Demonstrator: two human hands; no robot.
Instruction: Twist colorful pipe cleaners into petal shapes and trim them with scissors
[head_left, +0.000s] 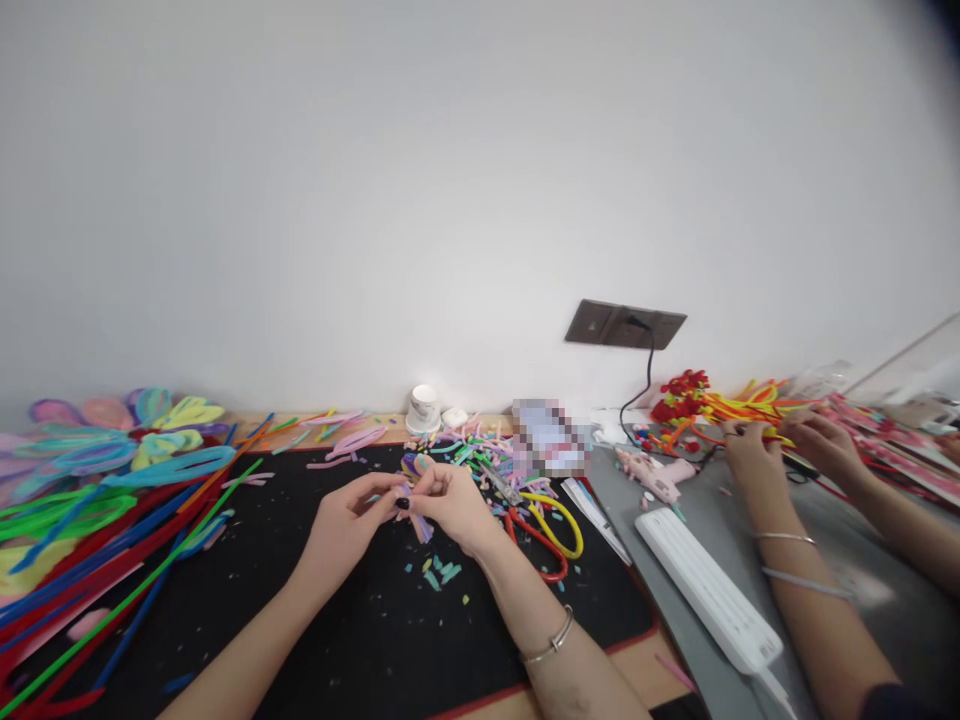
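Observation:
Above the black mat (pixel 360 640), my left hand (pixel 352 515) and my right hand (pixel 450 505) meet with pinched fingers. Between them is a small bunch of purple pipe cleaners (pixel 424 530), partly hidden by the fingers. Both hands seem to grip this bunch; its exact shape cannot be made out. Scissors with red and yellow handles (pixel 574 535) lie beside my right wrist. Short teal pipe cleaner snippets (pixel 442 575) are scattered just below the hands, and a heap of mixed snippets (pixel 480 450) lies behind them.
Long pipe cleaners (pixel 112 540) fill the left side. White cups (pixel 424 408) and a blurred phone (pixel 551 437) stand along the wall. At right are a glue gun (pixel 656 472), a white power strip (pixel 709 590) and a co-worker's hands (pixel 757 460) holding yellow strands.

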